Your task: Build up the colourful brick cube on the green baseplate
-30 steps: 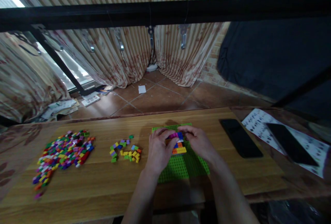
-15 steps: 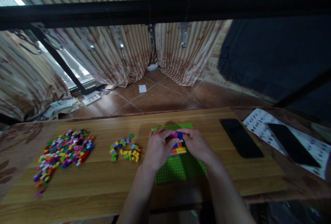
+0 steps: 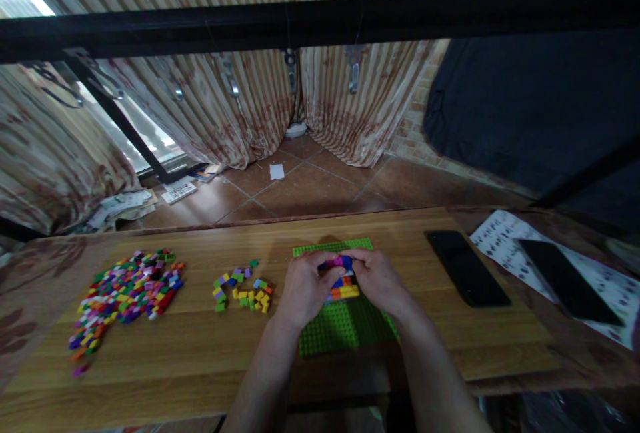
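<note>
Both hands meet over the green baseplate (image 3: 330, 329) on the wooden table. A small structure of toy bricks (image 3: 345, 291) in orange, yellow, blue and white stands on it between the hands. My left hand (image 3: 306, 286) is closed, thumb and fingers pinching the left part of a purple and blue brick row (image 3: 340, 261) at the structure's far side. From the right, my right hand (image 3: 377, 277) grips the blue end of that row with bent fingers. The fingers partly hide the row, so I cannot tell whether it is fully seated.
Left on the table lies a big heap of mixed toy bricks (image 3: 127, 289). A smaller scatter of yellow, green and purple bricks (image 3: 253, 297) lies nearer the baseplate. To the right are a black phone (image 3: 467, 267), a printed sheet (image 3: 505, 229) and another dark flat device (image 3: 570, 281).
Hardly anything differs. Both hands stay at the brick row, with only slight finger movement, and the camera view has shifted a little.
</note>
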{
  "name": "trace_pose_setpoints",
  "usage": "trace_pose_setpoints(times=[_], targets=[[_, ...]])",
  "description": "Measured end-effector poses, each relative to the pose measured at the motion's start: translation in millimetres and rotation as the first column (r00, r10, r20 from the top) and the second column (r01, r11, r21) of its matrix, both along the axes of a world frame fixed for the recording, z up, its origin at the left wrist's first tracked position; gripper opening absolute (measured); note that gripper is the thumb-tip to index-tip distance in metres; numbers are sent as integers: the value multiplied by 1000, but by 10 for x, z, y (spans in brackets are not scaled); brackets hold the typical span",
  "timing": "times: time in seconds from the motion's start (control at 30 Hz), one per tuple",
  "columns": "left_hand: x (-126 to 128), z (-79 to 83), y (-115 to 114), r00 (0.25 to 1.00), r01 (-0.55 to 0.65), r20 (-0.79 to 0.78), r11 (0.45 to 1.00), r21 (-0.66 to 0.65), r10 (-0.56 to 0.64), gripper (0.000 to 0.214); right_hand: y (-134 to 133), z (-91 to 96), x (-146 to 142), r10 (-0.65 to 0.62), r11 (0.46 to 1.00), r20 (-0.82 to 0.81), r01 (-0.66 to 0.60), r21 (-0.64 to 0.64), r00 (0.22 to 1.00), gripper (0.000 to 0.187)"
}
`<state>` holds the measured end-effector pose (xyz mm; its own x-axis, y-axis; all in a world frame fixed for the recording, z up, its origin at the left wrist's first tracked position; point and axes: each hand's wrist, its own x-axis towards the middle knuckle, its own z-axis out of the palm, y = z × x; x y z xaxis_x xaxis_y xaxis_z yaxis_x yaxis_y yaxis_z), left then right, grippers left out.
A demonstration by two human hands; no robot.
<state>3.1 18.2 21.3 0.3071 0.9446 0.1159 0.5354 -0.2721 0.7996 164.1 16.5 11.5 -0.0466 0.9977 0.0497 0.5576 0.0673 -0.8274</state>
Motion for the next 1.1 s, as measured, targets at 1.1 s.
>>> trace_pose_setpoints(times=[1.1], targets=[[-750, -73, -53, 893, -409, 194, 912, -29, 407, 28, -73, -19, 44, 141, 986, -227, -158, -59, 964, 30]])
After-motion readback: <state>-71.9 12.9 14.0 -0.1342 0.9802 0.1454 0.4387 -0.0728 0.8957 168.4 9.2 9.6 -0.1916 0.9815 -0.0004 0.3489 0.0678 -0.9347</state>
